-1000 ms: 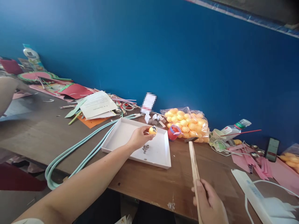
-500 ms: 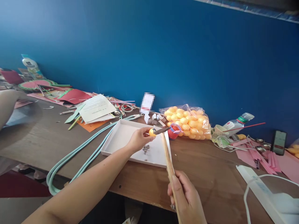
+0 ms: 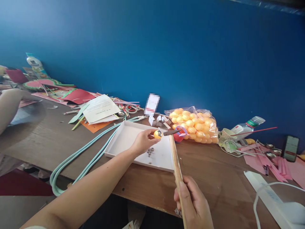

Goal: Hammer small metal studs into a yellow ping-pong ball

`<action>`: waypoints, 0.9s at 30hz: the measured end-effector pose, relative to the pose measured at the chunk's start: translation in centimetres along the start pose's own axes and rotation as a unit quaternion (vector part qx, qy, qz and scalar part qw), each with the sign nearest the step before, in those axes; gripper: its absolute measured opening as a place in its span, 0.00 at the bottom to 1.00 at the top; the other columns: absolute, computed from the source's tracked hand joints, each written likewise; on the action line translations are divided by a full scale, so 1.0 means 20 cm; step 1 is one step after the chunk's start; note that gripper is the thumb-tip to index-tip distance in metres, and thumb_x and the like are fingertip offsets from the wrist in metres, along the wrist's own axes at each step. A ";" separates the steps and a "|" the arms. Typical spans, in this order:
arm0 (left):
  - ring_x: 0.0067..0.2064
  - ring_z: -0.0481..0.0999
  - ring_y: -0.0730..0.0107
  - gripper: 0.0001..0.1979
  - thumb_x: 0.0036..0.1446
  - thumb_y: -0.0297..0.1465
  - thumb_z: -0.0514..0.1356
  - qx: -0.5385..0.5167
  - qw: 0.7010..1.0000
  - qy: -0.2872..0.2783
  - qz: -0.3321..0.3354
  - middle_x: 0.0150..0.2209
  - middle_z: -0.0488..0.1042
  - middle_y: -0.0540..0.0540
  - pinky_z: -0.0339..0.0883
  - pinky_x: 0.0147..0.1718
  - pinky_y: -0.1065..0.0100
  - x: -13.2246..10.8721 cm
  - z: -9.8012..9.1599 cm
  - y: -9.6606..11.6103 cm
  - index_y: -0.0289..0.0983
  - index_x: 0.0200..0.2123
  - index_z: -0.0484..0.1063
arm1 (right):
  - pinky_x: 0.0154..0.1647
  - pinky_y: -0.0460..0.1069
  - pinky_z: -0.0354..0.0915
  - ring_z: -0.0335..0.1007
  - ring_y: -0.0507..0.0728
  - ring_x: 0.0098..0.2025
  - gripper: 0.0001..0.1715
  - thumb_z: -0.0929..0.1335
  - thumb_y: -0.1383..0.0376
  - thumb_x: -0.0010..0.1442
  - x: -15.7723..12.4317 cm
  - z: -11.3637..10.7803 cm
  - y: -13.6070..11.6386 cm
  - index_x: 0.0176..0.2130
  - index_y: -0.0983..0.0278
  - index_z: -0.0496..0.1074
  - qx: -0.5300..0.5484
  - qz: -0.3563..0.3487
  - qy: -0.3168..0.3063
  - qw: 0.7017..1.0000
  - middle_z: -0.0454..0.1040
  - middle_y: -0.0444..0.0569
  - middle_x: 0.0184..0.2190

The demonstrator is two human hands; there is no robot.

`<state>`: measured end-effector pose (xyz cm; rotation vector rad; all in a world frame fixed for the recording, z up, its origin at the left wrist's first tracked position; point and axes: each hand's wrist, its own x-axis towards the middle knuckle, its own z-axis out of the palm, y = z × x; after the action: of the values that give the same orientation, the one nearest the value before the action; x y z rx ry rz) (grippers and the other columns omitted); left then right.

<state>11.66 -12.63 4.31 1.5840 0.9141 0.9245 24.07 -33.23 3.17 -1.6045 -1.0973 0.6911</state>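
Note:
My left hand pinches a small orange-yellow ball between thumb and fingers. A shiny silvery part shows on the ball's upper right side. My right hand is wrapped round the wooden handle of a hammer. The hammer's dark head is just right of the ball, with a narrow gap between them. Both are above the right part of a shallow white box tray. Several small metal pieces lie inside the tray, below the ball.
Behind the tray sit a clear bag of orange balls and a red cup. Looped light-green cords lie left. Papers are further back. At right are a bottle, a phone and a power strip. Another person's arm reaches in left.
The hammer head has drawn back to the right from the ball, where it was against or in front of it. More of the silvery part now shows. The whole view has shifted slightly.

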 end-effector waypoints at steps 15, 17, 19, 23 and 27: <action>0.33 0.74 0.71 0.22 0.46 0.34 0.64 0.022 1.000 0.008 0.006 0.35 0.77 0.47 0.65 0.28 0.74 0.00 0.00 -0.01 0.37 0.46 0.73 | 0.13 0.43 0.59 0.58 0.50 0.16 0.18 0.62 0.51 0.61 0.00 0.02 0.03 0.42 0.61 0.70 0.022 -0.006 0.013 1.000 0.65 0.42 0.21; 0.33 0.74 0.71 0.22 0.45 0.34 0.64 0.025 1.000 0.011 0.009 0.37 0.77 0.47 0.66 0.28 0.74 0.00 0.01 -0.01 0.37 0.46 0.73 | 0.13 0.43 0.59 0.58 0.50 0.16 0.18 0.62 0.52 0.61 0.00 0.02 0.03 0.42 0.61 0.69 0.022 -0.007 0.014 1.000 0.65 0.42 0.21; 0.33 0.74 0.71 0.22 0.45 0.34 0.64 0.028 0.999 0.015 0.007 0.38 0.77 0.47 0.66 0.28 0.73 0.00 0.01 -0.01 0.37 0.46 0.73 | 0.14 0.44 0.59 0.58 0.50 0.17 0.18 0.62 0.52 0.62 0.00 0.03 0.03 0.43 0.61 0.69 0.019 -0.007 0.011 1.000 0.65 0.42 0.21; 0.34 0.74 0.70 0.22 0.45 0.34 0.64 0.026 1.000 0.014 0.009 0.37 0.77 0.47 0.66 0.30 0.73 0.00 0.01 -0.01 0.36 0.46 0.73 | 0.15 0.44 0.59 0.59 0.50 0.17 0.17 0.62 0.53 0.62 0.00 0.03 0.04 0.43 0.60 0.68 0.018 -0.015 0.003 1.000 0.65 0.41 0.21; 0.33 0.74 0.71 0.21 0.46 0.34 0.64 0.033 0.999 0.018 0.010 0.37 0.77 0.47 0.66 0.29 0.72 0.00 0.00 -0.01 0.37 0.46 0.73 | 0.15 0.44 0.59 0.59 0.50 0.17 0.16 0.61 0.54 0.63 0.00 0.02 0.04 0.43 0.61 0.68 0.013 -0.015 0.000 1.000 0.65 0.41 0.21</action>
<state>11.71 -12.68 4.08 1.6394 0.9631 0.9490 23.89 -33.12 2.28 -1.5634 -1.1061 0.6828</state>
